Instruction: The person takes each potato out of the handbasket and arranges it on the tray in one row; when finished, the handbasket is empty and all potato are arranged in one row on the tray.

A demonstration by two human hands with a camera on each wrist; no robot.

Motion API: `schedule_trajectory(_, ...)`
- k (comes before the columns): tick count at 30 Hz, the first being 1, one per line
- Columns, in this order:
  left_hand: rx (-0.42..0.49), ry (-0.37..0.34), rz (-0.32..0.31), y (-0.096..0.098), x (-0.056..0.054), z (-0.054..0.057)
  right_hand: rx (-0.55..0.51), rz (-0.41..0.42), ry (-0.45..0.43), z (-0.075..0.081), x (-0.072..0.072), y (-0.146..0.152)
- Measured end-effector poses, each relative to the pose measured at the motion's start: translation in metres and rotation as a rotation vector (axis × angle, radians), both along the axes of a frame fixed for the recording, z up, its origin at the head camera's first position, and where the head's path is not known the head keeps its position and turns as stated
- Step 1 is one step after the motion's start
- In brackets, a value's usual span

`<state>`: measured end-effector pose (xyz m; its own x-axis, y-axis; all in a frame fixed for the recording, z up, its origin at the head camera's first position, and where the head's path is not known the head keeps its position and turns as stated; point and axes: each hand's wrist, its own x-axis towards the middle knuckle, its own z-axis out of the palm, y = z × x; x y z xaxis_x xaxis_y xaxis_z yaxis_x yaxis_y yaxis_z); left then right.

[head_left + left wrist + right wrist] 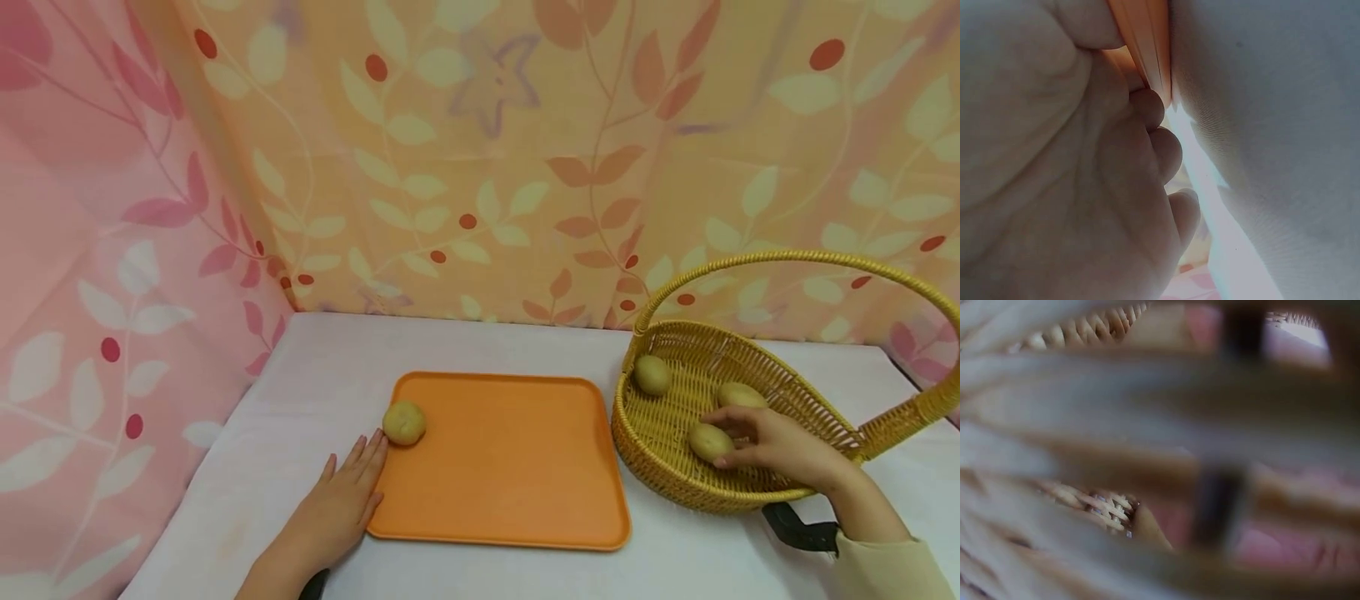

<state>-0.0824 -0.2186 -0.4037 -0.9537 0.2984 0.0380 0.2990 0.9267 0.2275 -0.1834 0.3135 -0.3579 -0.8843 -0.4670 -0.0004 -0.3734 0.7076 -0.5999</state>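
Note:
An orange tray (510, 467) lies on the table with one round potato (403, 422) at its upper left corner. My left hand (333, 510) rests along the tray's left edge, fingers extended, fingertips close to that potato. In the left wrist view, the palm (1041, 162) is beside the tray's rim (1147, 44). Over at the right, my right hand (780, 442) reaches into a wicker basket (660, 479) and pinches a potato (709, 442) between thumb and fingers. Two more potatoes sit in the basket, one at the left (652, 375), another behind the hand (742, 396).
The basket's tall arched handle (780, 257) rises over it. Blurred basket weave (1085, 425) fills most of the right wrist view. A white cloth (480, 346) covers the table, and floral curtains (465, 167) hang behind and at the left.

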Motion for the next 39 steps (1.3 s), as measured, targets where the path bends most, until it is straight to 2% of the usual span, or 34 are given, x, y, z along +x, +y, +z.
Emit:
schedule_trajectory(6,-0.014,0.014,-0.014,-0.002,0.002,-0.001,0.028,-0.004,0.029,-0.002,0.005,0.0)
schedule_trajectory(10,-0.014,0.019,-0.026,0.0,-0.001,0.0,0.046,-0.035,0.039,0.001,0.008,0.003)
schedule_trajectory(15,0.006,-0.001,-0.022,0.005,-0.004,0.002,0.039,-0.103,0.114,0.006,0.009,0.007)
schedule_trajectory(23,0.011,-0.018,-0.02,0.011,-0.005,0.001,-0.128,-0.247,0.047,0.01,0.015,0.018)
schedule_trajectory(28,-0.003,-0.023,-0.034,0.013,-0.006,0.001,-0.171,-0.298,0.064,0.016,0.022,0.022)
schedule_trajectory(34,-0.018,-0.001,-0.029,0.01,-0.008,0.006,-0.248,-0.291,0.124,0.029,0.029,0.012)
schedule_trajectory(39,-0.019,-0.038,0.006,0.003,-0.001,0.007,-0.335,-0.291,0.125,0.033,0.035,-0.001)
